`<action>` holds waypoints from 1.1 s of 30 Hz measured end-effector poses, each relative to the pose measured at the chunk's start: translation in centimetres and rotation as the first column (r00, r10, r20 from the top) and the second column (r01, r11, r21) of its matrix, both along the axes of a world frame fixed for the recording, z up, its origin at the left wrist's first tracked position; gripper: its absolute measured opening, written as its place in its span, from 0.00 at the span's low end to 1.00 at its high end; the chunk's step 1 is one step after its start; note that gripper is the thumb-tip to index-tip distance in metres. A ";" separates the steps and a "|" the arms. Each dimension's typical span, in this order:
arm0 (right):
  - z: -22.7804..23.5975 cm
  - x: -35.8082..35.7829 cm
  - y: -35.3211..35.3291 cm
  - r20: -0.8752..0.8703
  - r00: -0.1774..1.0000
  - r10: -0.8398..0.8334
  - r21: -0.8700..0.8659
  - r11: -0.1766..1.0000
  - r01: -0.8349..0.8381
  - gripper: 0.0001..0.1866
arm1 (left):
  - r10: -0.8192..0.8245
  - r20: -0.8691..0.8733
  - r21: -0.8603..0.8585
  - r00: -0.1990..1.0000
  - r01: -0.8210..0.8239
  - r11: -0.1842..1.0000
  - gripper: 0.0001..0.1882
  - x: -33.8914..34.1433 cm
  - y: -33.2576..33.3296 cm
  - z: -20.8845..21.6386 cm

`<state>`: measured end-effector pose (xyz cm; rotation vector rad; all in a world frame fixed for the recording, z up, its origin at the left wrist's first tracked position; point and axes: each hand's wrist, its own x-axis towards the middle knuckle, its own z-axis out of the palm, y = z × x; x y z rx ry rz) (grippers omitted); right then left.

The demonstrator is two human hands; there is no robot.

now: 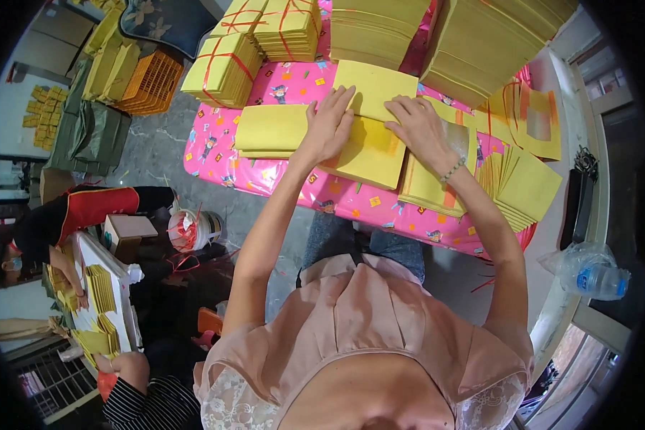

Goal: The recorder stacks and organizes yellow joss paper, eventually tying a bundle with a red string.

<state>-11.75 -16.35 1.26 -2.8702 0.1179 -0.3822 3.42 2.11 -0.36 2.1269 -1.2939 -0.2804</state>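
Observation:
My left hand (328,127) lies with its fingers stretched out over the left edge of a yellow paper piece (375,84), which seems to be a folded sheet or envelope. On its right edge rest the spread fingers of my right hand (424,130); a beaded bracelet circles that wrist. Just below, between my hands, is a yellow stack (369,154) of the same paper with a glossy patch on top. Another flat yellow stack (271,129) sits beside my left hand. Beneath my right wrist, a further yellow stack (426,183) is partly hidden.
A pink patterned cloth (229,168) covers the table. Yellow bundles (222,70) tied with red string and tall stacks (480,54) stand at the back. Fanned yellow pieces (527,186) lie right. At left, two people work at a white table (122,301); an orange crate (150,82) stands beyond.

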 end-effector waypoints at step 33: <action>-1.1 -1.2 4.5 0.258 0.963 0.081 0.093 0.990 -0.108 0.12 | 0.329 -0.790 -0.327 0.517 -0.810 0.486 0.31 4.4 12.9 -2.9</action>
